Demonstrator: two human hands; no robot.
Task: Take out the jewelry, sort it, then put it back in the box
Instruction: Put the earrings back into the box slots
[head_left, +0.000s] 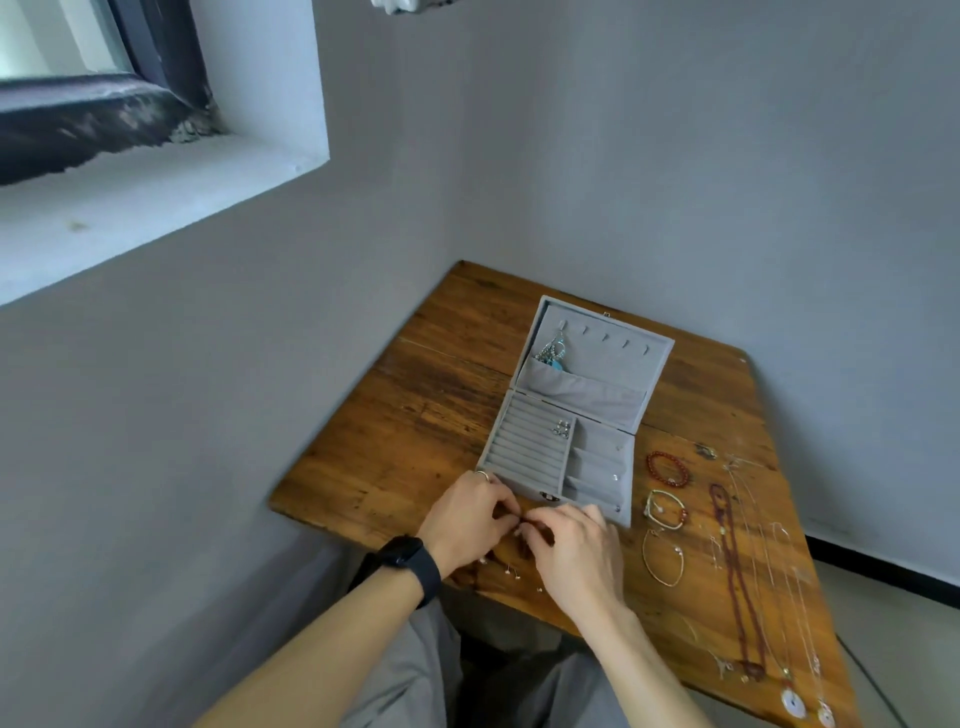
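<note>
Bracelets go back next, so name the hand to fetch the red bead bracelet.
Probably right: the right hand lies nearer the red bead bracelet, right of the jewelry box; the left hand would reach across.

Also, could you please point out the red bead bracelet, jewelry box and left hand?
red bead bracelet (651, 466): head view, left beads.
jewelry box (582, 387): head view, lid pocket.
left hand (467, 519): head view, back of hand.

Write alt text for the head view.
A left hand and right hand meet before an open grey jewelry box on a wooden table, their fingers curled together. Bracelets and necklaces lie right of it; one necklace hangs in the lid.
</note>
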